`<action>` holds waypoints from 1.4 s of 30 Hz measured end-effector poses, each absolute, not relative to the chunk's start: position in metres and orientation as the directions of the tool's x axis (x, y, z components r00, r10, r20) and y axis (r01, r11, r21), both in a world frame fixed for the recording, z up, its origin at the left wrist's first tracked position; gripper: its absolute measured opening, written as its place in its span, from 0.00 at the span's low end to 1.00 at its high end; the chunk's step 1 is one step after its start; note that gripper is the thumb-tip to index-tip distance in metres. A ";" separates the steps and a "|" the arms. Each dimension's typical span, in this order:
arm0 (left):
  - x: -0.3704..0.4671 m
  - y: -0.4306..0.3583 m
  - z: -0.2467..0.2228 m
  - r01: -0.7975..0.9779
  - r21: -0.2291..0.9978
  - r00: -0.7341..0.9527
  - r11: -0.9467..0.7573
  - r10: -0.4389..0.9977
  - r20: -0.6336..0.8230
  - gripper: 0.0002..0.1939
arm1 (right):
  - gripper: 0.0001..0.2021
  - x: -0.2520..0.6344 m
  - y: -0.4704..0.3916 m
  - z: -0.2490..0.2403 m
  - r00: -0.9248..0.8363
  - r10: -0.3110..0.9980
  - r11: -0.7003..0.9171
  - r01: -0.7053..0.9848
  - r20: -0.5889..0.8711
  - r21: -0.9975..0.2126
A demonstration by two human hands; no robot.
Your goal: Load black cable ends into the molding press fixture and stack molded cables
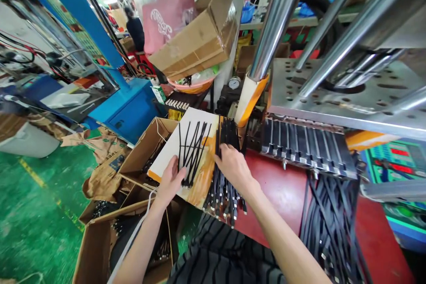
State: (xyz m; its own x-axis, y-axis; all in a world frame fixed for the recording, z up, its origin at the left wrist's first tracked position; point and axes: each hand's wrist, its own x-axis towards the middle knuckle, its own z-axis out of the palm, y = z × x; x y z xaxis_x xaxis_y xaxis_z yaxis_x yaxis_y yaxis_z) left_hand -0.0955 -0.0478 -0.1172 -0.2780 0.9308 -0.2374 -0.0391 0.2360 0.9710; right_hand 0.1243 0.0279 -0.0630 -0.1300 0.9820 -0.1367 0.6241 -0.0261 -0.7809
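Observation:
Several thin black cables (195, 148) lie loosely crossed on a white board with a yellow-orange, stained side (199, 193). At the board's left part my left hand (170, 181) rests beside these cables, thumb and fingers apart. A dense bundle of flat black cables with metal plug ends (221, 191) lies along the board's right side. My right hand (233, 164) is on the upper part of that bundle, its fingers curled in at the bundle's left edge. The exact cable between those fingertips is partly hidden.
On the right, a press with steel columns (276, 22) holds a row of black cables in a metal fixture (306, 148); more cables (329, 226) hang over the red table (276, 186). Open cardboard boxes (88, 253) stand lower left. A blue machine cabinet (128, 108) stands behind.

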 end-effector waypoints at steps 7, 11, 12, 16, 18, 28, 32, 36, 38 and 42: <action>-0.064 -0.098 -0.077 0.402 0.915 0.031 0.021 0.999 -0.036 0.19 | 0.08 0.196 -0.110 -0.123 -0.065 0.996 0.036 0.908 -0.055 -0.418; -0.023 -0.135 -0.062 0.204 0.943 0.440 0.261 0.836 -0.327 0.18 | 0.14 0.202 -0.128 -0.119 -0.056 0.998 0.026 0.816 -0.033 -0.578; -0.012 -0.142 -0.065 0.127 0.926 0.481 0.357 0.794 -0.372 0.22 | 0.16 0.207 -0.135 -0.111 -0.069 0.996 0.021 0.768 -0.049 -0.640; 0.034 -0.148 -0.083 -0.350 0.707 0.437 0.615 0.774 -0.458 0.28 | 0.19 0.241 -0.182 -0.081 -0.263 0.935 -0.034 0.600 -0.237 -0.799; 0.052 -0.143 -0.088 -0.469 0.637 0.417 0.611 0.789 -0.450 0.23 | 0.18 0.256 -0.201 -0.078 -0.281 0.894 -0.097 0.640 -0.350 -0.762; 0.075 -0.125 -0.080 0.075 0.875 0.531 0.479 0.723 -0.441 0.27 | 0.10 0.244 -0.194 -0.097 0.350 0.899 -0.371 0.928 -0.263 -0.033; 0.080 -0.129 -0.091 0.159 0.856 0.557 0.493 0.671 -0.490 0.28 | 0.09 0.251 -0.195 -0.095 0.321 0.905 -0.374 0.913 -0.279 -0.162; 0.088 -0.129 -0.098 0.090 0.808 0.571 0.582 0.635 -0.520 0.29 | 0.13 0.252 -0.207 -0.093 0.089 0.955 -0.265 0.689 -0.284 -0.675; 0.092 -0.127 -0.098 -0.110 0.715 0.539 0.690 0.646 -0.540 0.29 | 0.16 0.250 -0.219 -0.088 -0.048 0.945 -0.246 0.545 -0.323 -0.802; 0.093 -0.125 -0.088 -0.381 0.545 0.509 0.746 0.662 -0.550 0.25 | 0.12 0.262 -0.230 -0.072 -0.248 0.851 -0.291 0.512 -0.463 -0.808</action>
State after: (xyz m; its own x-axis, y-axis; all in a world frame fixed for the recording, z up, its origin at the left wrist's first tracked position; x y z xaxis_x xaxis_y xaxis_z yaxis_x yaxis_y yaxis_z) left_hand 0.0927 -0.1249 -0.0876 0.5094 0.6620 -0.5498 -0.3814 0.7464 0.5453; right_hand 0.2619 -0.2301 -0.0722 -0.2480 0.8508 -0.4632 0.5124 -0.2906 -0.8081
